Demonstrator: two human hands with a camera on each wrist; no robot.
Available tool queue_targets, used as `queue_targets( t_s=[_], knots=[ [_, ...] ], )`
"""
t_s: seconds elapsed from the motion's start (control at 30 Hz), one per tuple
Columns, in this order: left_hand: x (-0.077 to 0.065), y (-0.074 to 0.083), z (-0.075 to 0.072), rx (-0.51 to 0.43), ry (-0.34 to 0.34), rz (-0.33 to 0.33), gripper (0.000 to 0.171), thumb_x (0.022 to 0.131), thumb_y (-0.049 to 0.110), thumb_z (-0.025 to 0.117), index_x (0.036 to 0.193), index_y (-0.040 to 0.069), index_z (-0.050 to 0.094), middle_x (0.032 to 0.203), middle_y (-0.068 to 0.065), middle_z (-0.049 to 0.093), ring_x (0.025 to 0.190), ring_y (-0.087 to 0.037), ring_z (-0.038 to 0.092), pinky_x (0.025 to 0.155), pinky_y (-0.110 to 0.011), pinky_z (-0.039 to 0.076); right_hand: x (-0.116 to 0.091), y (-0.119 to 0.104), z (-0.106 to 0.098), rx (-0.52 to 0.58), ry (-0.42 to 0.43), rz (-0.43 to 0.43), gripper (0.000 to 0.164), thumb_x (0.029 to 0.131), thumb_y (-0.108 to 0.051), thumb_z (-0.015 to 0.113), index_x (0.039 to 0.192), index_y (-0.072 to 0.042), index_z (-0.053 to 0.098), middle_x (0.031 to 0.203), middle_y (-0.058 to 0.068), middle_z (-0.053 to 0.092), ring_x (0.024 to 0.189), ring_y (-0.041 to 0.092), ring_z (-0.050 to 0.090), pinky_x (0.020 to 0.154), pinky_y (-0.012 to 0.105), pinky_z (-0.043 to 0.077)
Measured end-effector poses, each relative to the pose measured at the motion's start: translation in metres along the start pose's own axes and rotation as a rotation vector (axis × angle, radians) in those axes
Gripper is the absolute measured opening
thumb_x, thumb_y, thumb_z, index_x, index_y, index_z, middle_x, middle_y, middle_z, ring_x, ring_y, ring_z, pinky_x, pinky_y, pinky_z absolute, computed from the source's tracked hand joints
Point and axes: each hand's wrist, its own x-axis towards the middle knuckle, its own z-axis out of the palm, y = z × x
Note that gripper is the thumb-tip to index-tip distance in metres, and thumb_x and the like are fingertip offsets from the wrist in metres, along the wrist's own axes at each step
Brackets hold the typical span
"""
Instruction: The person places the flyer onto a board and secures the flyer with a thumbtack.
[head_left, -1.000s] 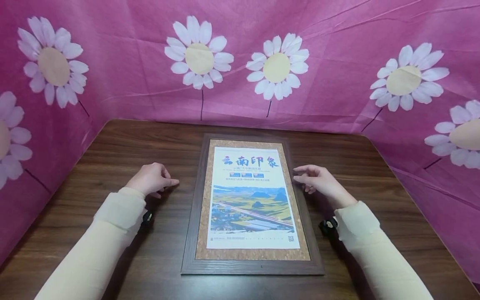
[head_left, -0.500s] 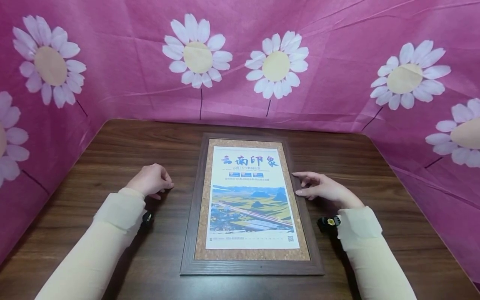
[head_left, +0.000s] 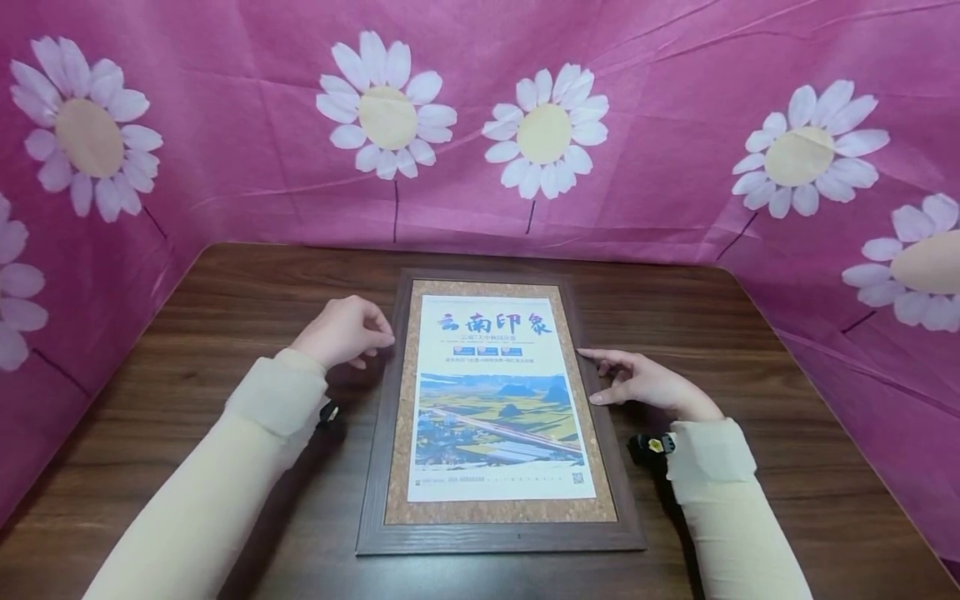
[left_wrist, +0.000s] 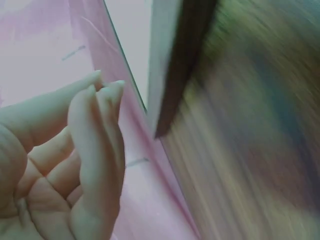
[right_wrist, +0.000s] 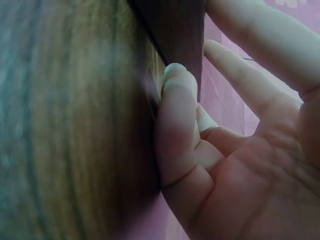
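Observation:
A dark wooden frame (head_left: 372,467) with a cork board (head_left: 517,510) lies on the table, a printed poster (head_left: 498,479) with a landscape picture on the cork. My left hand (head_left: 345,331) is beside the frame's upper left side, fingertips right near its edge. Seen from the left wrist, thumb and fingertips come together with nothing visible between them, apart from the frame's corner (left_wrist: 170,75). My right hand (head_left: 652,385) touches the frame's right side with index finger and thumb. The right wrist view shows a bent finger (right_wrist: 177,110) against the frame's side (right_wrist: 185,30), close to the tabletop.
The brown wood-grain table (head_left: 247,292) extends around the frame. Behind it and along both sides hangs a pink cloth (head_left: 637,100) printed with white daisies. Small black wrist cameras are strapped below both cuffs, the right camera (head_left: 651,447) close beside the frame.
My left hand has moved right and away from me, up to the frame's left edge, its index finger now bent. My right hand has slid slightly down the right edge. The frame stays in place.

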Motion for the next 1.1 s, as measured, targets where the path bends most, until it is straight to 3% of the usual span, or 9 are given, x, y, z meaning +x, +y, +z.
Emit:
queue_targets(
  t_s=[0.3,0.47,0.63,0.83,0.93,1.1],
  knots=[
    [0.026,0.038,0.015,-0.09,0.028,0.046,0.019,0.096,0.015,0.065,0.108,0.001,0.072,0.095,-0.019,0.069,0.071,-0.022,0.065,0.066,-0.033,0.061,-0.003,0.004,-0.002,-0.004,-0.018,0.009,0.08,0.084,-0.015,0.079,0.152,-0.004,0.038,0.119,0.022,0.044,0.072,0.012,0.043,0.065,0.022,0.043],
    [0.044,0.057,0.022,-0.161,0.029,0.06,0.02,0.096,0.014,0.064,0.109,0.0,0.071,0.109,-0.02,0.07,0.087,-0.029,0.069,0.071,-0.037,0.062,-0.006,0.005,-0.004,-0.015,-0.036,0.0,0.082,0.084,-0.015,0.079,0.153,-0.004,0.036,0.121,0.024,0.044,0.069,0.009,0.044,0.065,0.022,0.043],
    [0.061,0.065,0.035,-0.28,0.015,0.032,0.023,0.096,0.013,0.065,0.113,-0.001,0.07,0.115,-0.016,0.068,0.094,-0.027,0.068,0.068,-0.03,0.062,-0.004,0.006,-0.004,0.004,-0.045,-0.003,0.083,0.084,-0.015,0.079,0.153,-0.005,0.035,0.123,0.024,0.044,0.069,0.009,0.044,0.066,0.023,0.044],
    [0.081,0.066,0.058,-0.348,-0.006,-0.027,0.019,0.096,0.014,0.066,0.111,0.003,0.072,0.107,-0.014,0.07,0.079,-0.018,0.066,0.064,-0.025,0.06,-0.003,0.007,-0.002,0.014,-0.045,0.008,0.083,0.083,-0.014,0.08,0.153,-0.006,0.035,0.124,0.025,0.043,0.067,0.008,0.044,0.066,0.023,0.044],
    [0.089,0.069,0.067,-0.446,-0.028,-0.042,0.022,0.095,0.011,0.066,0.113,0.0,0.071,0.103,-0.016,0.071,0.066,-0.01,0.062,0.054,-0.016,0.051,-0.004,0.007,-0.002,0.009,-0.048,0.0,0.084,0.084,-0.014,0.079,0.154,-0.005,0.034,0.124,0.025,0.043,0.068,0.008,0.044,0.066,0.022,0.045],
    [0.098,0.071,0.073,-0.738,-0.078,-0.139,0.029,0.095,0.005,0.064,0.122,-0.005,0.065,0.093,-0.013,0.072,0.052,-0.003,0.055,0.042,-0.011,0.038,-0.003,0.004,-0.003,-0.019,-0.045,-0.011,0.083,0.084,-0.015,0.078,0.154,-0.004,0.033,0.124,0.025,0.044,0.067,0.008,0.044,0.066,0.023,0.045]
  ],
)
